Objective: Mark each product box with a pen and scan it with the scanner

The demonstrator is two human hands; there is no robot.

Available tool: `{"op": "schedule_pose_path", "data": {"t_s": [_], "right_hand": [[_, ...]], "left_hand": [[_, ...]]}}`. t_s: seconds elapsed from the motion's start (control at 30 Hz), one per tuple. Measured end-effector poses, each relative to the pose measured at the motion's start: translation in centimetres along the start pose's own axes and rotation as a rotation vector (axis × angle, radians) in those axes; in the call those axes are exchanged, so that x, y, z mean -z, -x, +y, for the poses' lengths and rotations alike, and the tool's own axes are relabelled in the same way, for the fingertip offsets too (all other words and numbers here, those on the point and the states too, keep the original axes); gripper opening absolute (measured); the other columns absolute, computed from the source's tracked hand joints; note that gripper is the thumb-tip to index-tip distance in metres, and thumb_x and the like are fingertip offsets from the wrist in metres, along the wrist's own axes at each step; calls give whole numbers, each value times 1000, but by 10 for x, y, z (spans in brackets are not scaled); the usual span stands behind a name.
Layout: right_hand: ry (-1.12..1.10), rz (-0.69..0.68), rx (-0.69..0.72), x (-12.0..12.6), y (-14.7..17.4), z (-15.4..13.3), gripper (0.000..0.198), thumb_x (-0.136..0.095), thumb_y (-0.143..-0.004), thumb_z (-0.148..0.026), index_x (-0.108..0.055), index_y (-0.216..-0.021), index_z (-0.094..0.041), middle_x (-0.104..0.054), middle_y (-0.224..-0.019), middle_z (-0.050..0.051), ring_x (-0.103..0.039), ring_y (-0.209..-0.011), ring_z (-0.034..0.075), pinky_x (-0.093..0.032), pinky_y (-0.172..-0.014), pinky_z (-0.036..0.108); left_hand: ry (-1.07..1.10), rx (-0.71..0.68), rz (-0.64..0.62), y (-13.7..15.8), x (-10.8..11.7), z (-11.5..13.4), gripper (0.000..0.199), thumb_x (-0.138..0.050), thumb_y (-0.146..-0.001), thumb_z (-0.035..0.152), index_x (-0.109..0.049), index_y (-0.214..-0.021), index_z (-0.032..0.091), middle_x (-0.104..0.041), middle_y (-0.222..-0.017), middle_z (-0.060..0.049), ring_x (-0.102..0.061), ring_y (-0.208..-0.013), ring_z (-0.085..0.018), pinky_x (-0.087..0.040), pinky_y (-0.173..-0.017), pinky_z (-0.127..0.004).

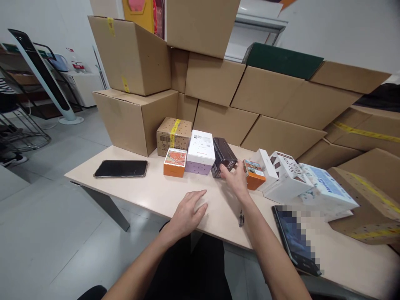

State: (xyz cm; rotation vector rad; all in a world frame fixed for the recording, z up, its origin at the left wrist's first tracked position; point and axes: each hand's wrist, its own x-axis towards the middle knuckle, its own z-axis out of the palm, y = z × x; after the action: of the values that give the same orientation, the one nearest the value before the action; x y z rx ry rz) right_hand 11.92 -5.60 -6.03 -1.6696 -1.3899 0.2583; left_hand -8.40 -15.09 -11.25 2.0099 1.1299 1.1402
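Observation:
My right hand (236, 179) grips the near end of a dark brown box (223, 154), thumb on its front and fingers at its right side. The box stands on the table between a white and purple box (201, 152) and a small orange box (254, 174). My left hand (189, 212) is open and holds nothing, fingers stretched out over the table's front edge. Another small orange box (175, 162) with a picture on top sits left of the purple one. Behind it is a small cardboard box (173, 135) with yellow tape.
A phone (121, 168) lies on the left of the table (140, 189). White boxes (287, 177) and a blue-white box (326, 187) stand at right, near a tablet (295, 237). A pen-like item (241, 218) lies by my right forearm. Stacked cartons (215, 79) wall off the back.

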Motion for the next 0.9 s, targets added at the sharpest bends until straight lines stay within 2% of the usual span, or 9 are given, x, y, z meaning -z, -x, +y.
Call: {"op": "schedule_pose_path", "data": {"t_s": [0.1, 0.2, 0.3, 0.47, 0.6, 0.7, 0.8, 0.9], "right_hand": [[116, 9, 57, 31, 6, 2, 53, -60, -80, -51, -60, -120, -16, -60, -116, 17, -58, -102, 29, -45, -93, 46], [415, 85, -5, 56, 11, 10, 47, -57, -85, -48, -62, -118, -14, -55, -117, 24, -50, -115, 39, -40, -94, 57], [661, 89, -134, 61, 12, 23, 49, -58, -87, -49, -62, -117, -11, -55, -110, 27, -53, -109, 42, -43, -86, 57], [579, 47, -181, 55, 5, 40, 56, -56, -87, -52, -59, -124, -9, -58, -104, 24, -60, -97, 37, -46, -83, 54], [473, 87, -186, 68, 6, 42, 62, -55, -86, -50, -54, -133, -9, -56, -112, 24, -60, -101, 34, -47, -88, 49], [299, 178, -185, 84, 28, 38, 65, -58, -83, -50, -52, -135, -12, -59, -114, 20, -59, -106, 32, -47, -94, 48], [-259, 226, -228, 90, 69, 31, 72, -68, -76, -52, -46, -138, -21, -56, -126, 14, -65, -94, 25, -54, -86, 46], [-671, 98, -283, 75, 112, 21, 75, -72, -75, -48, -39, -140, -27, -53, -132, 12, -65, -105, 26, -57, -83, 43]], "left_hand": [[13, -9, 1, 0, 0, 1, 39, -54, -93, 27, -57, -131, 20, -65, -126, -11, -60, -118, -25, -49, -104, -46], [10, -29, 11, 0, -1, 1, 36, -55, -92, 28, -60, -128, 23, -67, -122, -9, -61, -116, -25, -50, -102, -45], [-17, -49, 8, 0, -1, 2, 34, -55, -93, 28, -62, -125, 22, -68, -119, -9, -61, -114, -25, -51, -101, -44], [-75, -54, -16, -1, -1, 3, 33, -53, -94, 29, -63, -123, 18, -68, -116, -11, -61, -112, -25, -51, -99, -44], [-93, -50, -18, -1, -1, 4, 32, -53, -93, 29, -65, -121, 18, -69, -114, -11, -61, -111, -26, -52, -98, -45], [-78, -40, -17, -1, -2, 4, 32, -54, -92, 29, -65, -120, 19, -69, -114, -11, -61, -112, -26, -51, -99, -46], [-25, 8, -16, -1, -3, 3, 34, -55, -92, 32, -64, -123, 21, -69, -117, -10, -60, -114, -26, -49, -101, -46], [119, 85, -37, -1, 0, 3, 43, -55, -94, 40, -58, -132, 22, -65, -128, -11, -58, -121, -27, -46, -106, -46]]}}
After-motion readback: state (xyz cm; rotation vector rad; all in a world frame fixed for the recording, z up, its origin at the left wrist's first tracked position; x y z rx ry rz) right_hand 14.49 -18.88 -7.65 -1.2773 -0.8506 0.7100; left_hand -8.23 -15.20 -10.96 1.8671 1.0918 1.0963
